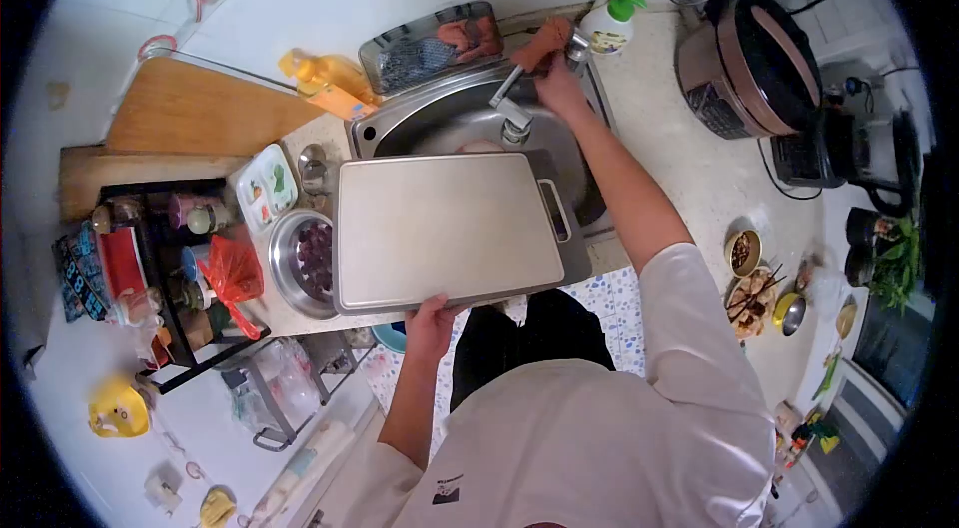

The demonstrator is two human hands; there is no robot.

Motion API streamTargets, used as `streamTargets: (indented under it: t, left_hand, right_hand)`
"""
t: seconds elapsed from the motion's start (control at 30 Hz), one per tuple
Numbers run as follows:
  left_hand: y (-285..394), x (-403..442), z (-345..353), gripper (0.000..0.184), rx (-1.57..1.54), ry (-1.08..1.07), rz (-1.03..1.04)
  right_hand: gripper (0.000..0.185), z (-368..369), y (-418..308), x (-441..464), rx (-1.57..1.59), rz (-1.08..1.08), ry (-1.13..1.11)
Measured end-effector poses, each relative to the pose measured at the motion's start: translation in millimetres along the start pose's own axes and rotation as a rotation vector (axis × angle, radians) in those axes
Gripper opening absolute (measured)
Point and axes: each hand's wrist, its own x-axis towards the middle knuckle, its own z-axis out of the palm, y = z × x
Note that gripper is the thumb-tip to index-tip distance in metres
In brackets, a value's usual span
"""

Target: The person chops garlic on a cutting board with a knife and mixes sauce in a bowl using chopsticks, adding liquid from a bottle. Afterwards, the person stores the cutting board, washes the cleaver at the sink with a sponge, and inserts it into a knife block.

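A large beige cutting board with a grey rim [450, 228] lies over the front of the steel sink [400, 133]. My left hand [432, 326] grips the board's near edge, with the thumb on top. At the back of the sink my right hand [557, 83] is at the faucet [512, 113], beside a reddish-brown cloth or sponge [542, 43]; its fingers are mostly hidden. Part of a pale item shows in the sink behind the board. Left of the board stands a steel bowl [283, 263] of dark red pieces.
Behind the sink are a wire basket [430, 46], an orange bottle [325, 73] and a green-topped pump bottle [611, 23]. A rice cooker [744, 68] stands right, with food bowls [751, 303] nearer. A black rack [175, 278] and wooden board [200, 113] are left.
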Motion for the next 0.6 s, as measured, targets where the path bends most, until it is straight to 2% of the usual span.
streamTargets:
  t: [0.03, 0.13, 0.23, 0.33, 0.43, 0.53, 0.6]
  left_hand:
    - [2, 3, 1, 0.042, -0.007, 0.011, -0.008]
    - [8, 9, 6, 0.04, -0.04, 0.038, -0.021]
    - [16, 17, 4, 0.051, -0.031, 0.063, -0.095]
    - [24, 18, 10, 0.048, 0.056, 0.042, -0.051]
    - [24, 20, 2, 0.042, 0.082, 0.066, 0.008]
    - [34, 15, -3, 0.039, 0.137, 0.074, -0.004]
    - [39, 15, -9, 0.037, 0.128, 0.07, 0.005]
  right_hand:
    - [0.057, 2, -2, 3, -0.049, -0.041, 0.04]
    - [0.059, -5, -7, 10, -0.127, -0.065, -0.051]
    - [0.058, -22, -7, -8, -0.2, -0.097, -0.066]
    - [0.054, -17, 8, -42, -0.06, -0.218, 0.111]
    - [0.047, -23, 11, -85, 0.255, 0.017, -0.185]
    - [0.044, -19, 0, -117, 0.644, 0.02, -0.203]
    - [0.044, -8, -10, -126, 0.632, 0.055, -0.186]
